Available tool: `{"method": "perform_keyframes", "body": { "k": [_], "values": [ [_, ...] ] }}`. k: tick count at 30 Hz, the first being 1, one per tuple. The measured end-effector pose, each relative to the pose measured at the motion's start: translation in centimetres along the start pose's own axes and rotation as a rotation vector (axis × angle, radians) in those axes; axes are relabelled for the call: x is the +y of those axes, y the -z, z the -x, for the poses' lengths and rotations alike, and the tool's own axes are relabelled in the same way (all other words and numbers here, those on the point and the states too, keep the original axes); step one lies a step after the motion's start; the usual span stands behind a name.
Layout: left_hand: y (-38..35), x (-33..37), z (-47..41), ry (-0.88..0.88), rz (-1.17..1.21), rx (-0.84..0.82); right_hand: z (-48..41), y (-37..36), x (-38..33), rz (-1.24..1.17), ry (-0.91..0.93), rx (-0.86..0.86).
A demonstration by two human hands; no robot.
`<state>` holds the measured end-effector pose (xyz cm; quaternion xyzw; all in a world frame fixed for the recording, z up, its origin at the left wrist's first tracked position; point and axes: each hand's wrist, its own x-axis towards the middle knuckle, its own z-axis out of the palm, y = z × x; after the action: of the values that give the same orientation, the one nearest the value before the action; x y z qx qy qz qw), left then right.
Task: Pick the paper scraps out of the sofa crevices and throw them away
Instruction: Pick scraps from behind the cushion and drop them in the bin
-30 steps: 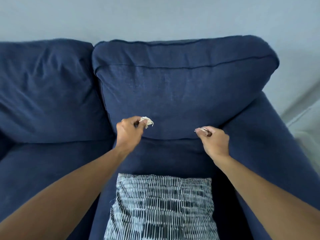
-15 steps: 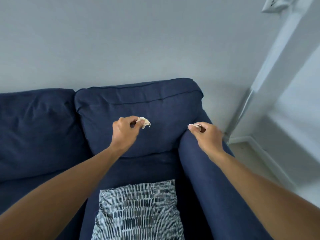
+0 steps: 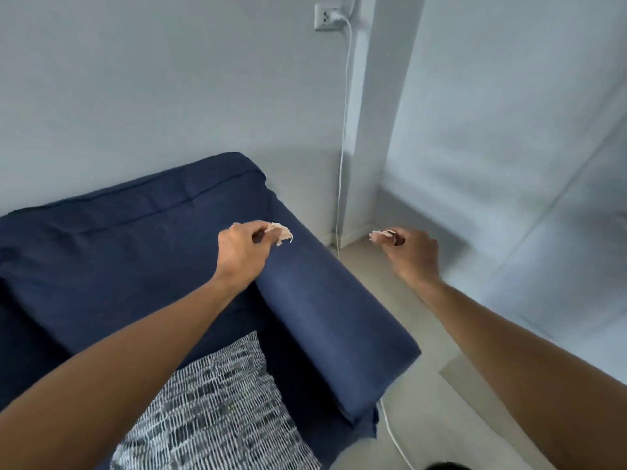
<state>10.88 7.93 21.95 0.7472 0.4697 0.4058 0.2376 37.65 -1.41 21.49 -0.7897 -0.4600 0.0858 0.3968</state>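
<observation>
My left hand (image 3: 241, 252) pinches a crumpled pale paper scrap (image 3: 281, 232) above the far end of the navy sofa's armrest (image 3: 325, 317). My right hand (image 3: 412, 254) is held out past the armrest, over the floor, with a smaller paper scrap (image 3: 377, 235) pinched between thumb and fingers. The blue sofa back cushion (image 3: 129, 239) fills the left side. No bin is in view.
A black-and-white patterned cushion (image 3: 217, 412) lies on the seat at the bottom. A white cable (image 3: 342, 164) hangs from a wall socket (image 3: 325, 18) down to the floor beside the armrest. A white wall column (image 3: 376, 130) stands behind; pale floor (image 3: 424, 412) lies right of the sofa.
The view has swung right and up, away from the sofa crevice toward the armrest and floor. Both hands moved right, each still holding its scrap; my right hand now hangs past the armrest.
</observation>
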Motion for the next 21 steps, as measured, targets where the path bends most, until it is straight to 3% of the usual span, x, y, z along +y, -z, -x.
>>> {"method": "perform_keyframes", "body": {
  "k": [11, 21],
  "values": [
    [-12.9, 7.8, 5.0, -0.119, 0.069, -0.176, 5.6, 10.7, 13.1, 0.065, -0.249, 0.104],
    [-22.5, 8.8, 13.0, -0.053, 0.060, -0.361, 12.5, 12.1, 22.2, 0.005, -0.413, 0.146]
  ]
}}
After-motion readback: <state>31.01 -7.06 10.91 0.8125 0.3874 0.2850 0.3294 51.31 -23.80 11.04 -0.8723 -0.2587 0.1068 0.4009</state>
